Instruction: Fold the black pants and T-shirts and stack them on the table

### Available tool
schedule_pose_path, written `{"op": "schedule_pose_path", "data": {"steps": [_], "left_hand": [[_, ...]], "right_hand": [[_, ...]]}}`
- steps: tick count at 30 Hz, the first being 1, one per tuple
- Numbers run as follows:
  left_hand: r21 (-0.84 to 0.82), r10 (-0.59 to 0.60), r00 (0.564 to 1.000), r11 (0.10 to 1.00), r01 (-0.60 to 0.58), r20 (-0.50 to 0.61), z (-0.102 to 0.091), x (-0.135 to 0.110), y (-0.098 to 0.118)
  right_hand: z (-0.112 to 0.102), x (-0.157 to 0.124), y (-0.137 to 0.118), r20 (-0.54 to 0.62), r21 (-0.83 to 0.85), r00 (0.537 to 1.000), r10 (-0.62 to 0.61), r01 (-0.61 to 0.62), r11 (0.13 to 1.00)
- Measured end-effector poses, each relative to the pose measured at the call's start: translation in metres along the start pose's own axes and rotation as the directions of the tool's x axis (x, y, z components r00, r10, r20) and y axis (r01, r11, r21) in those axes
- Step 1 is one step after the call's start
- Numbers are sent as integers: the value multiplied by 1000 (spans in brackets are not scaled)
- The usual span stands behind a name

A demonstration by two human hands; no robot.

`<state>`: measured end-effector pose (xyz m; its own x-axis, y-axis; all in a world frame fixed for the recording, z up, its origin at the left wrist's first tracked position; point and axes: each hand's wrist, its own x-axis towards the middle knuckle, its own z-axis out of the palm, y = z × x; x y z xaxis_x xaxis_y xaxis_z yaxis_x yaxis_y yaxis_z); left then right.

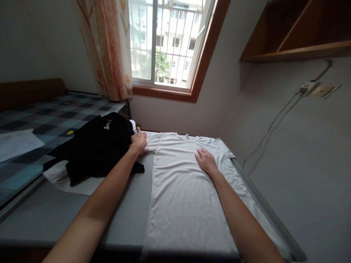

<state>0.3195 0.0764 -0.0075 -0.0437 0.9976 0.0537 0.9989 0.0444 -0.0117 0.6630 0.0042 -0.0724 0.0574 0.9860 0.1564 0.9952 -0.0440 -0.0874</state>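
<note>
A white T-shirt (178, 190) lies spread flat on a grey table (128, 215), collar toward the window. My left hand (138, 140) is closed on the shirt's left sleeve at the far left corner. Flat on the shirt's upper chest near the right shoulder rests my right hand (205, 160), fingers stretched out. A black garment (95, 148) lies crumpled just left of my left hand, partly over a white cloth (79, 184).
A bed with a checked blue and black cover (41, 124) stands to the left of the table. The wall runs close along the table's right edge, with a cable (271, 128) and socket (315, 88). A window (164, 40) and curtain (106, 47) are behind.
</note>
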Motion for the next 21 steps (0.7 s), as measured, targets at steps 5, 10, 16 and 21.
{"op": "schedule_pose_path", "data": {"steps": [5,10,16,21], "left_hand": [[-64,282,926,950,-307,-252,7,-3,18],[-236,429,867,842,-485,-254,32,0,38],[-233,359,931,902,-363,-63,57,-5,48],[-190,318,948,931,-313,-1,62,-7,49]], "right_hand": [[2,1,1,-3,-4,1000,7,-7,1000],[4,2,2,2,-8,1000,10,-10,1000],[3,2,4,19,-14,1000,13,-13,1000],[1,1,1,27,-22,1000,12,-11,1000]]}}
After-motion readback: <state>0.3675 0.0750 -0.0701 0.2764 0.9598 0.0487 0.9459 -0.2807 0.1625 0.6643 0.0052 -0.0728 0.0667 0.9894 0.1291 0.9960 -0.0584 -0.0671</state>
